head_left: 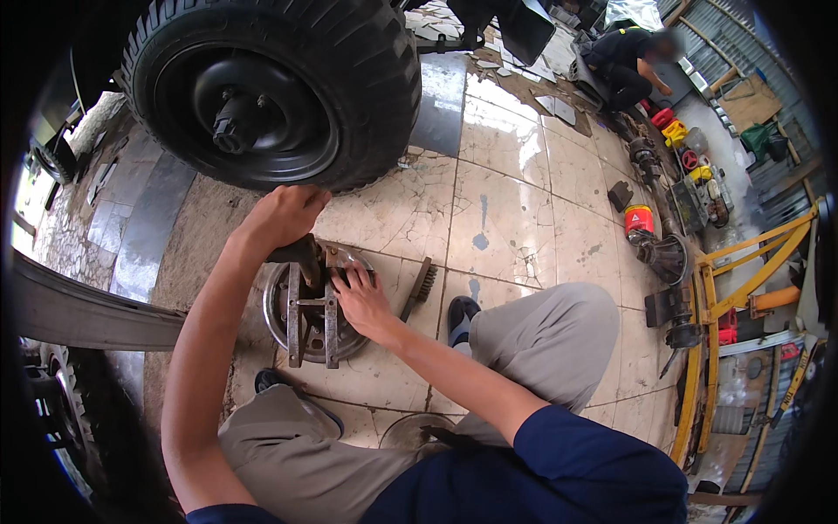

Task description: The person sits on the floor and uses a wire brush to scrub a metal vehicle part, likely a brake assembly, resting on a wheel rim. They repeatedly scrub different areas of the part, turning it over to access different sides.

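Nearest the camera we saw a navy shirt (567,467). Beyond it, a round metal part (274,307) lay on the tiled floor (502,205) with a two-bar bracket (332,330) on top. The right hand (363,301) rested on the metal, its grip spread, fingers apart. The left hand (284,218) was curled in front of the tyre (384,96); we could not tell whether its grip was clamped on anything. A brush (420,286) lay just right. Farther right we noticed a labelled red can (639,218) and a yellow tool (793,389) with dark lettering.
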Tool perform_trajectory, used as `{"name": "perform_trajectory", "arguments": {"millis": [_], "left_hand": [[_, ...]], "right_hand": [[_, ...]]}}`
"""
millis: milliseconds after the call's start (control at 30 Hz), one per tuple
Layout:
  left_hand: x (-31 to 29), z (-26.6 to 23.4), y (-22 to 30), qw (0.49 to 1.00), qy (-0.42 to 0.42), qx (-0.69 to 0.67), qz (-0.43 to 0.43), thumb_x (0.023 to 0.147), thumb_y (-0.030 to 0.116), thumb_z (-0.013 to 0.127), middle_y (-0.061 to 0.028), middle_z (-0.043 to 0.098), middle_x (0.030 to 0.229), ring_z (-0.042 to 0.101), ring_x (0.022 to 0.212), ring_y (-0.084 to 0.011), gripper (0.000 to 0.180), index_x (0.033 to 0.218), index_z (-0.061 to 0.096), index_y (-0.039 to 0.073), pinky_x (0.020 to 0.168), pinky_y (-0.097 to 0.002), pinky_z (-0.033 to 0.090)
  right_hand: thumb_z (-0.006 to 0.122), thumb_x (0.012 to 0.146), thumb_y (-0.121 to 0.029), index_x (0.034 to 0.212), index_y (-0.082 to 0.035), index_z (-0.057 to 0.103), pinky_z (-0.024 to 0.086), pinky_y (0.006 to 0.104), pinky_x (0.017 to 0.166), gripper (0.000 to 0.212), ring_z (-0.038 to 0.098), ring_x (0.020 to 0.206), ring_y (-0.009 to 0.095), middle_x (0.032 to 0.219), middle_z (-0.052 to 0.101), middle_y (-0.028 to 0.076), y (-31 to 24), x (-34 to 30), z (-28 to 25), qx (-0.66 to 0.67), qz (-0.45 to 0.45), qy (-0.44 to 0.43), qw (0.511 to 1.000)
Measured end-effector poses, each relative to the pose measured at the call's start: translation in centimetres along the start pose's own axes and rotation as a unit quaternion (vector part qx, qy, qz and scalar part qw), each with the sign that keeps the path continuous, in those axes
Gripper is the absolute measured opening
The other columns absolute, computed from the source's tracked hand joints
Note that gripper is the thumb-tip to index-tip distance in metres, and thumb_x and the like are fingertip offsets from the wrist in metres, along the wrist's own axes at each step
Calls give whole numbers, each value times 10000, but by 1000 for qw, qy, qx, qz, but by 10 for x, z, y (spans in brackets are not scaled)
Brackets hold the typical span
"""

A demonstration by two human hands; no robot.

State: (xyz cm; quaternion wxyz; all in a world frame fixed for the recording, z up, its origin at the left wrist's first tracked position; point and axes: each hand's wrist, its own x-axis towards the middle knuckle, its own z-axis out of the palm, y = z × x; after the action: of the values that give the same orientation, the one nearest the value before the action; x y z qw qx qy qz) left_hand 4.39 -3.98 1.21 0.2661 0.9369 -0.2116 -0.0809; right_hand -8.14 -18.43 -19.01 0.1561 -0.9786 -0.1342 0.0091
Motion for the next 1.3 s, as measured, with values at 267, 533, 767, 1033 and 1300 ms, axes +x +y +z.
{"name": "perform_trajectory", "arguments": {"millis": [267,533,767,1033,1300], "left_hand": [[-2,-2,1,1000,9,7,8,988,314,531,-235,686,1003,642,1008,-413,344,1112,682,31,876,-459,492],[-3,-3,3,1000,6,-8,10,989,307,534,-239,686,1003,645,1003,-412,339,1089,691,23,872,-456,494],[-2,0,-4,1000,16,-1,14,990,305,533,-247,681,1006,646,996,-416,339,1089,688,20,868,-462,496],[-2,4,-1,999,45,-4,31,981,270,546,-256,673,1005,631,1004,-431,312,1072,682,5,862,-482,493],[6,16,-17,994,87,20,70,975,344,538,-248,691,980,656,962,-424,345,1024,704,46,854,-503,524]], "right_hand": [[478,1009,-266,1476,-104,408,336,605,1083,499,323,1420,380,1496,399,204,2,0,0,2,-4,-2,1000],[532,959,-228,1469,-98,424,308,617,1105,537,335,1416,377,1469,423,204,2,-3,8,23,-8,22,999],[519,985,-254,1462,-104,427,322,583,1099,509,346,1403,351,1463,424,189,-2,-4,8,-18,-8,23,1000],[524,992,-295,1464,-114,426,310,579,1116,515,370,1385,332,1451,443,165,-4,-16,3,-29,-14,13,999],[531,983,-292,1411,-100,504,316,613,1107,470,386,1381,358,1415,479,195,-6,-11,0,-36,-18,35,999]]}}
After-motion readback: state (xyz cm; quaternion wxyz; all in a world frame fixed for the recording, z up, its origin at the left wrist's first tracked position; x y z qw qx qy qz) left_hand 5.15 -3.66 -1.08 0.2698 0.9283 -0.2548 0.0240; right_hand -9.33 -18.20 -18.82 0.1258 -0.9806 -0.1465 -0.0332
